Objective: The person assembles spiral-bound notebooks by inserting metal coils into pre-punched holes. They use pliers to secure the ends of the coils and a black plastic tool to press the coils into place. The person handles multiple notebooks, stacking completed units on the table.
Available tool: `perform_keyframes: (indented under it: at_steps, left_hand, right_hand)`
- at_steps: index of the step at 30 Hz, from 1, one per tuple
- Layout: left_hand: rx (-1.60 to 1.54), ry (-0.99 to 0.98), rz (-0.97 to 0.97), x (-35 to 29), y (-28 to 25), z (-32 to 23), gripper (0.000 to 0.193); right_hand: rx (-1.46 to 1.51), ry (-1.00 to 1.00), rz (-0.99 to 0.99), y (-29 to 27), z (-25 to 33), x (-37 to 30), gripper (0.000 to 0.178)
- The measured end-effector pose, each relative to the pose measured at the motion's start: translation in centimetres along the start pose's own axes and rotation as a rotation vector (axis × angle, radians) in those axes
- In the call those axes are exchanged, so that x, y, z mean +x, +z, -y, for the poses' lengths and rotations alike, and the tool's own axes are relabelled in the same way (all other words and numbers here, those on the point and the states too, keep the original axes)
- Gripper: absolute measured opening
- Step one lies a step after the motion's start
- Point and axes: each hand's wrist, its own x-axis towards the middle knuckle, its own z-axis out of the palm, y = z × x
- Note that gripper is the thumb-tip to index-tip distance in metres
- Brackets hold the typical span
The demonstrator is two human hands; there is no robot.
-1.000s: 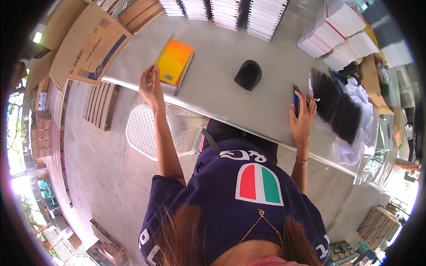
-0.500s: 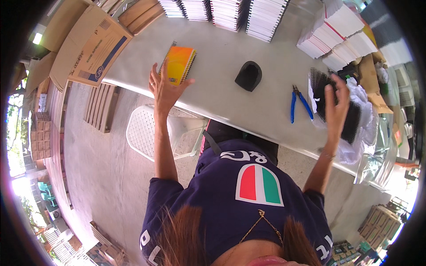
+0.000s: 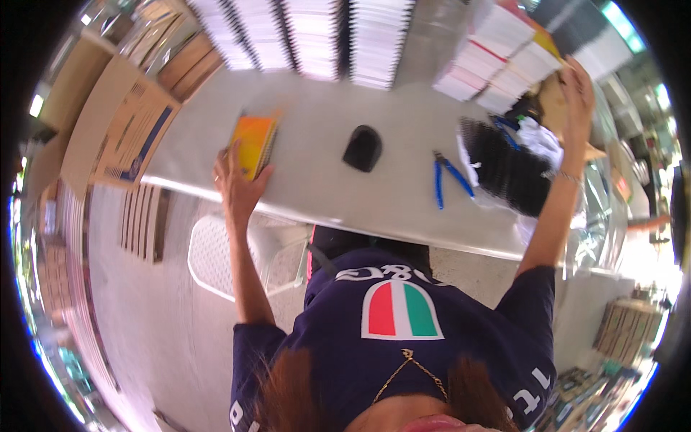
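Observation:
Over the near end of a small orange and yellow spiral notebook lies my left hand. Its fingers run along the left side and its thumb is apart on the right; the notebook lies on the table. My right hand is stretched far out at the right, fingertips at the corner of a paper stack with a yellow edge. Its fingers look extended, though slightly blurred; whether they touch the stack is unclear. Between the hands lie a black cup-shaped piece and blue-handled pliers.
A bundle of black spiral binding coils lies on white plastic beneath my right forearm, with another blue-handled tool beside it. Tall stacks of spiral-bound books line the far side. A cardboard box stands left, a white chair below the table.
My right hand has moved from above the black coils up to the far-right paper stack. My left hand has slid down toward the notebook's near end. The whole view has shifted.

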Motion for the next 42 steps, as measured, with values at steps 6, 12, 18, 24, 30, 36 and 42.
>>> perform_keyframes:
  at_steps: [6, 12, 18, 24, 30, 36, 42]
  left_hand:
    - [0.012, -0.060, 0.079, 0.4, 0.3, 0.5, 0.092]
    - [0.189, 0.020, -0.054, 0.4, -0.7, -2.4, 0.101]
    - [-0.278, 0.189, -0.086, 2.1, -3.1, -11.8, 0.082]
    - [-1.342, 0.163, 0.238, 0.7, -2.9, -22.4, 0.065]
    - [-1.189, 0.098, 0.512, -0.4, -0.6, -20.0, 0.052]
    - [-0.641, 0.057, 0.781, -0.9, 1.6, -11.0, 0.052]
    - [-0.722, 0.181, 0.604, 1.5, 5.5, -14.5, 0.048]
  right_hand:
    - [-0.051, 0.248, -0.168, 2.3, -3.4, 5.7, 0.050]
    - [-0.104, 0.568, 0.119, 0.3, -9.6, 9.5, 0.049]
    - [-0.090, 0.072, -0.469, -1.0, -6.5, 2.9, 0.024]
    - [0.530, 0.307, -0.132, 9.5, 12.6, -13.8, 0.013]
    - [0.336, 0.378, 0.166, 10.8, 11.5, -23.0, 0.022]
    - [-0.734, 0.418, -0.036, -0.8, 3.1, -23.7, 0.038]
    - [-0.877, 0.539, -0.015, -0.8, 0.3, -25.2, 0.038]
